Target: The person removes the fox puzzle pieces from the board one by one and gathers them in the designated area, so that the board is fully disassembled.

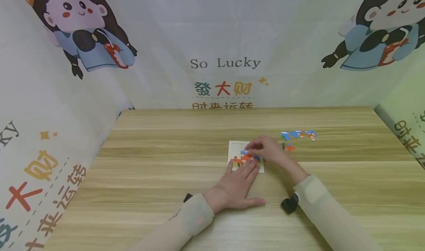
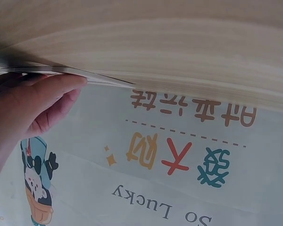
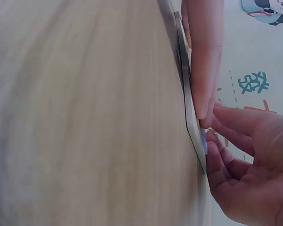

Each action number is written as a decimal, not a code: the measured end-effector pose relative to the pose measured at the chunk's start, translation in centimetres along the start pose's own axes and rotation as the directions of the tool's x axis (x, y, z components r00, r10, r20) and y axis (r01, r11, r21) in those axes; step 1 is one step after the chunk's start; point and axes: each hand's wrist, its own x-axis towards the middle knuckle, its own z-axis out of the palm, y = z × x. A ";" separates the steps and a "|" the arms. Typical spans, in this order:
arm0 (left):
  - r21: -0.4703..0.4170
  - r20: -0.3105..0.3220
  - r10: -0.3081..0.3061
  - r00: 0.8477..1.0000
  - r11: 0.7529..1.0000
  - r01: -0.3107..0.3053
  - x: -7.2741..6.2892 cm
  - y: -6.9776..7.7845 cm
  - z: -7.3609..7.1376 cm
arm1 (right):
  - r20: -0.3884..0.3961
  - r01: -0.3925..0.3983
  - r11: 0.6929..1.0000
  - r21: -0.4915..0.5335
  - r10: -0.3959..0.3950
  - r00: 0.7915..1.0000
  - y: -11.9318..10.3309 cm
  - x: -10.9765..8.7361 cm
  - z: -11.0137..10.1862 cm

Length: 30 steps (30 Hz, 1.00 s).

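A small white-framed jigsaw puzzle board (image 1: pixel 234 146) lies on the table, its lower part filled with joined orange, green and blue pieces (image 1: pixel 237 159). Across its near edge my left hand (image 1: pixel 236 187) rests with straight fingers, thumb stretched out to the right. My right hand (image 1: pixel 268 150) reaches over the board's right side, thumb and fingers bent together at the joined pieces. Between those fingertips a bluish puzzle piece (image 3: pixel 204 140) shows in the right wrist view, low against the board and mostly hidden. The left wrist view has the left hand (image 2: pixel 42 101) at the board's edge.
To the right of the board lies a row of loose puzzle pieces (image 1: pixel 299 134) in blue, white and orange, with an orange piece (image 1: pixel 289 147) just below. The wooden table (image 1: pixel 159 162) ends at a printed cloth backdrop (image 1: pixel 159 81) behind.
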 end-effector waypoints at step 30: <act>-0.014 -0.034 -0.009 0.999 1.000 0.008 0.0 0.1 0.3 | -0.066 -0.071 0.859 0.508 0.121 0.990 2.3 -1.2 -3.1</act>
